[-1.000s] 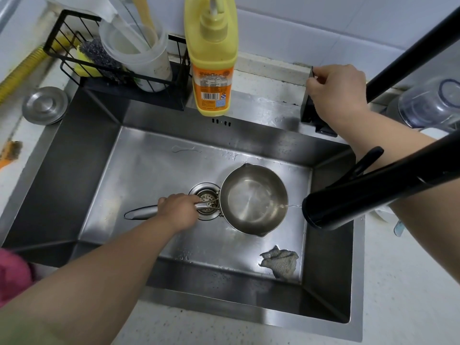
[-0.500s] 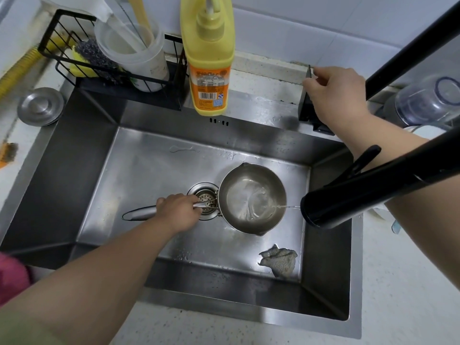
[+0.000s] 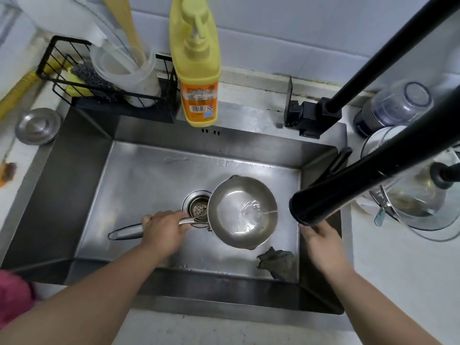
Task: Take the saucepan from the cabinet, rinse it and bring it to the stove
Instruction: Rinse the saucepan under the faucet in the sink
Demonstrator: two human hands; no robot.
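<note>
A small steel saucepan (image 3: 239, 207) sits low in the steel sink (image 3: 139, 170), just right of the drain (image 3: 196, 205). My left hand (image 3: 164, 227) grips its long handle. Water runs from the black faucet spout (image 3: 313, 207) into the pan and pools inside. My right hand (image 3: 318, 232) hovers under the spout at the sink's right wall, fingers apart, holding nothing. The black faucet lever (image 3: 290, 100) stands at the sink's back edge.
A yellow dish soap bottle (image 3: 196, 70) stands on the back rim. A black wire rack (image 3: 99, 80) with a plastic cup and scrubber is at the back left. A grey rag (image 3: 276, 262) lies in the sink's near right corner. Glass lids and a jar (image 3: 408, 185) sit to the right.
My right hand left the faucet lever and dropped down beneath the spout. Water now flows more strongly into the pan. My left hand kept its grip on the handle.
</note>
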